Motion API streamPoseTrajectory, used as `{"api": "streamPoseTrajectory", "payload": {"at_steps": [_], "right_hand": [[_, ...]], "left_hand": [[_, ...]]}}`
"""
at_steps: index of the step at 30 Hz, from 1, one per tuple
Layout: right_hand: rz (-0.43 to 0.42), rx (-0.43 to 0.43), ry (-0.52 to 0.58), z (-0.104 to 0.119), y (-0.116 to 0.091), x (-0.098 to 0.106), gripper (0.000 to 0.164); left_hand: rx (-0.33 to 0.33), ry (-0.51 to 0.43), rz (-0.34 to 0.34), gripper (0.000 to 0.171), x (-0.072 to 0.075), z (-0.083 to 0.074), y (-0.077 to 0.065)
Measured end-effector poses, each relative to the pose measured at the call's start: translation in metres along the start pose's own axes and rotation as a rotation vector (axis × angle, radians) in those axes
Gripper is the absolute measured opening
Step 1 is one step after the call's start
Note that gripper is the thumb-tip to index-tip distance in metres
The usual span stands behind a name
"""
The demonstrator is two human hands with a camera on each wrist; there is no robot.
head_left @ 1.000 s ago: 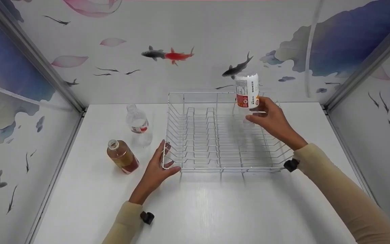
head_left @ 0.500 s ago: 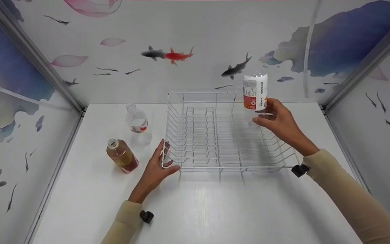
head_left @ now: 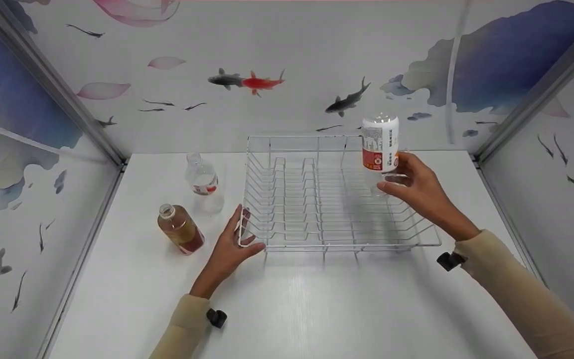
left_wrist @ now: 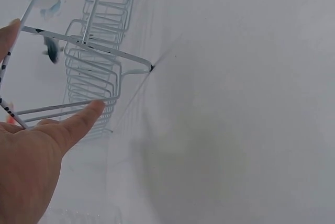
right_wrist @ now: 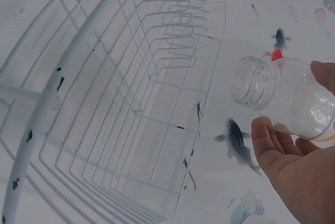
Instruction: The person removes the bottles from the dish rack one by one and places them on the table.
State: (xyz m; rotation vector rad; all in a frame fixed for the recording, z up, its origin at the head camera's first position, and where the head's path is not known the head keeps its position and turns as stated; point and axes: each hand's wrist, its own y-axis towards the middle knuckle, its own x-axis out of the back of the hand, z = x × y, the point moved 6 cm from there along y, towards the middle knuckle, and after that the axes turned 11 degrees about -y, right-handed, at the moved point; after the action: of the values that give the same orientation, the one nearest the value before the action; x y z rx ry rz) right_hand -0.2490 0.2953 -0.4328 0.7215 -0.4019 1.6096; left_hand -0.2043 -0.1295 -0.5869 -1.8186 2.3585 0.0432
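A white wire dish rack (head_left: 337, 246) stands on the table. My left hand (head_left: 224, 257) grips its front left corner, the thumb along the front rim and the other fingers at the left side. Above the rack's right part, my right hand (head_left: 424, 192) holds a clear plastic bottle (head_left: 380, 142) upside down around its shoulder. The bottle has a white and red label, and its uncapped neck (right_wrist: 256, 82) shows in the right wrist view. In the left wrist view, the left hand (left_wrist: 31, 166) lies against the rack's wires (left_wrist: 99, 50).
Left of the rack stand a clear bottle (head_left: 201, 180) with a red and white label and a brown-tinted bottle (head_left: 181, 230) without a cap. White walls with printed fish (head_left: 262, 82) enclose the table (head_left: 307, 309) at the back and sides.
My right hand has carried the upside-down bottle to the right, then slightly down toward the rack. The left hand and the rack have stayed in place.
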Motion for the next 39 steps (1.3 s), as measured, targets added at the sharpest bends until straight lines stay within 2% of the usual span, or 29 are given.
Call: {"api": "streamPoseTrajectory", "payload": {"at_steps": [20,26,30,39], "right_hand": [[0.015,-0.003,-0.022,-0.003,-0.023,-0.001,0.077],[0.011,0.012,0.01,-0.003,-0.027,0.0,0.076],[0.008,0.013,-0.005,-0.003,-0.03,-0.001,0.076],[0.012,0.021,-0.021,-0.002,-0.035,0.0,0.076]], "left_hand": [[-0.023,-0.003,0.017,0.129,-0.001,-0.002,0.0],[-0.014,0.072,-0.028,0.128,0.002,-0.004,-0.001],[-0.003,0.09,-0.046,0.126,0.003,-0.006,-0.001],[0.043,0.114,0.036,0.138,0.003,-0.008,0.004]]}}
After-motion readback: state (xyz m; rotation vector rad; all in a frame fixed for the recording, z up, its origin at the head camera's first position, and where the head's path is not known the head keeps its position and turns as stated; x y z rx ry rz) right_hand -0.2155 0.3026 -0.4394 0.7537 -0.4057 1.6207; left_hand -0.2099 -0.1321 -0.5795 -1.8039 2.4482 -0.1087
